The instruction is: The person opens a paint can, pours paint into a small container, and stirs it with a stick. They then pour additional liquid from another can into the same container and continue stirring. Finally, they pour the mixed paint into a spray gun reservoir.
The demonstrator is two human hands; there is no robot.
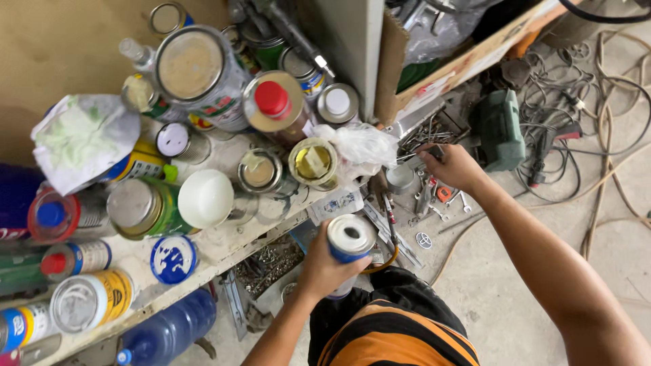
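Below centre of the frame, the left hand (324, 268) is grasping an upright blue-and-white can (348, 242); the right hand (453, 167) is reaching among scattered tools (427, 196) at centre right, grip impossible to tell.

A pale shelf (224, 247) on the left is crowded with cans and tins: a white-lidded green can (163, 207), a red-capped can (274, 102) farther back, a crumpled white bag (85, 139). Over on the right, the concrete floor (502, 285) carries scattered spanners (451, 200), a green power tool (500, 129) and tangled cables (597, 102).
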